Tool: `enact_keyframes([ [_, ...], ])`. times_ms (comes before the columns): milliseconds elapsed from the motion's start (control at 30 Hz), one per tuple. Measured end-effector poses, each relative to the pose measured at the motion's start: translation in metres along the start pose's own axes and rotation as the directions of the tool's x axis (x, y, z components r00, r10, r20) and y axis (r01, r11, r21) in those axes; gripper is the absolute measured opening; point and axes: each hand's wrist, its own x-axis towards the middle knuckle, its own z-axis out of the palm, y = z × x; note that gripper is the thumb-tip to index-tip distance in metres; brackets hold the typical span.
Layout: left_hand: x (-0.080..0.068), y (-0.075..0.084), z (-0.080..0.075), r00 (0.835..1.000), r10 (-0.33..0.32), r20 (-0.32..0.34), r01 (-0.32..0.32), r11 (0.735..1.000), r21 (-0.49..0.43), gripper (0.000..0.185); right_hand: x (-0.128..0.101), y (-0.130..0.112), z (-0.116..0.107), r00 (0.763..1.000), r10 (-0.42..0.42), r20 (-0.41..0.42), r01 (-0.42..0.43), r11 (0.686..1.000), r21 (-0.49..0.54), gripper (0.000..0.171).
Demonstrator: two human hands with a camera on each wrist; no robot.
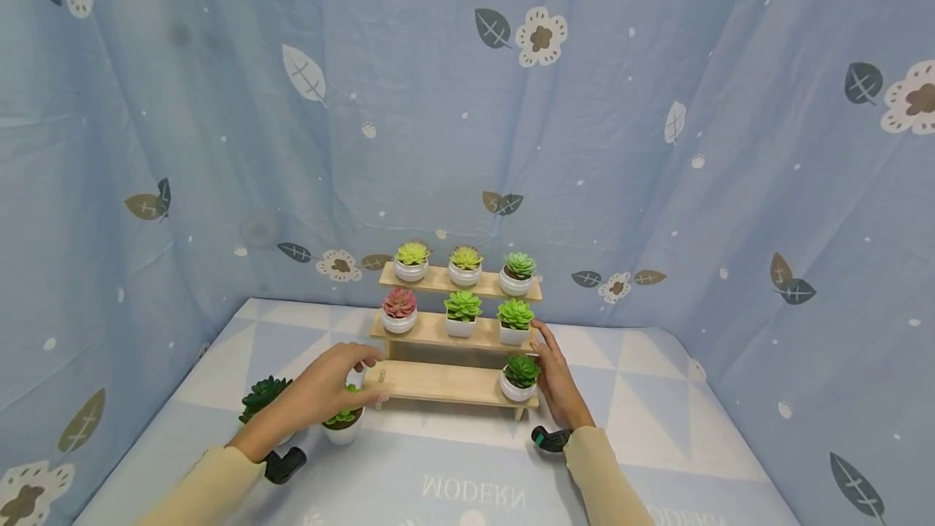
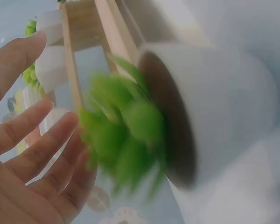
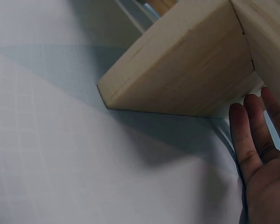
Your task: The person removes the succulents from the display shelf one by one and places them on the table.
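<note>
A three-tier wooden plant stand (image 1: 445,380) stands on the table, with small potted succulents on its steps. My left hand (image 1: 329,386) is at the stand's left end, thumb and fingers spread, holding nothing. Just below it is a green succulent in a white pot (image 1: 342,431), blurred and close in the left wrist view (image 2: 224,107). My right hand (image 1: 558,384) lies along the stand's right end with fingers extended. In the right wrist view its fingertips (image 3: 239,116) are close to the wooden side; contact is unclear. The bottom step bears one dark green succulent (image 1: 521,373) at its right.
A dark green succulent (image 1: 264,396) stands at the left, partly behind my left forearm. A red succulent (image 1: 399,305) and two green ones share the middle step. Three pots, including a yellow-green succulent (image 1: 412,254), line the top. A patterned blue curtain (image 1: 467,104) hangs behind.
</note>
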Motion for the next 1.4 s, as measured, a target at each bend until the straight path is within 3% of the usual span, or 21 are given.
enact_keyframes([
  [300,0.02,0.017,0.017,0.996,0.069,0.056,-0.058,0.982,-0.18,0.052,0.0,0.001,0.0,1.0,-0.013,0.008,0.013,1.0,0.004,0.062],
  [533,0.036,0.03,0.036,0.993,0.094,0.077,-0.077,0.978,-0.196,0.053,0.0,-0.001,0.0,1.0,-0.009,0.008,0.009,1.0,0.021,0.061],
  [833,0.05,0.041,0.056,0.992,0.084,0.09,-0.054,0.954,-0.296,0.057,0.001,0.002,0.0,1.0,-0.004,0.004,0.004,1.0,0.015,0.059],
  [967,0.057,0.042,0.065,0.994,0.078,0.082,-0.042,0.928,-0.371,0.055,0.001,0.002,-0.001,1.0,-0.006,0.002,0.006,1.0,0.017,0.058],
  [1167,0.064,0.042,0.08,0.995,0.026,0.098,0.027,0.865,-0.501,0.051,0.0,0.002,-0.001,1.0,-0.004,0.013,0.004,1.0,0.0,0.062],
  [1400,0.071,0.043,0.095,0.993,0.013,0.114,0.055,0.814,-0.578,0.052,-0.001,0.001,0.0,1.0,0.004,0.007,-0.004,1.0,0.028,0.058],
])
